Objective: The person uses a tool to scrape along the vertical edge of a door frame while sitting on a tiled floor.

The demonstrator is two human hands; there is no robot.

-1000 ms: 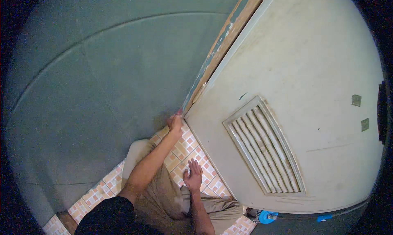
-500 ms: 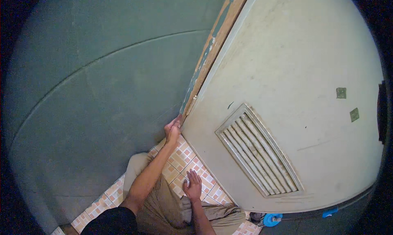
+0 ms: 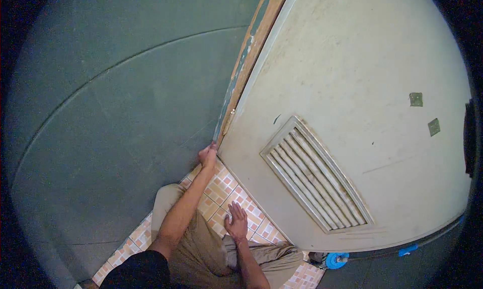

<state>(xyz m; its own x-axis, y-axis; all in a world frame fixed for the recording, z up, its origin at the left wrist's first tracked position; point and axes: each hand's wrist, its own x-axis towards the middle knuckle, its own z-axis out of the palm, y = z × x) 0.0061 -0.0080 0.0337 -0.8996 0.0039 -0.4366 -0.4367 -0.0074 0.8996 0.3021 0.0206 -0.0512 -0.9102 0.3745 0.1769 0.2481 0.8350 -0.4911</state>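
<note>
At the foot of the wooden door frame, my left hand is closed, its fingers curled against the frame's lower end, between the grey-green wall and the pale door. Whatever lies in those fingers is too small or hidden to make out. Flaking paint and bare wood show along the frame above it, with a small whitish spot partway up. My right hand is open, its fingers spread over the tiled floor near my bent leg. It holds nothing that I can see.
Low in the door is a slatted vent with a metal surround. Two small green squares stick to the door at right. Beyond its lower edge lie a round blue object and a smaller blue piece. My trousered legs are folded on the floor.
The view has shifted a little, so door and frame sit further up and left. My left hand has slid slightly down the frame. My right hand stays open over the floor.
</note>
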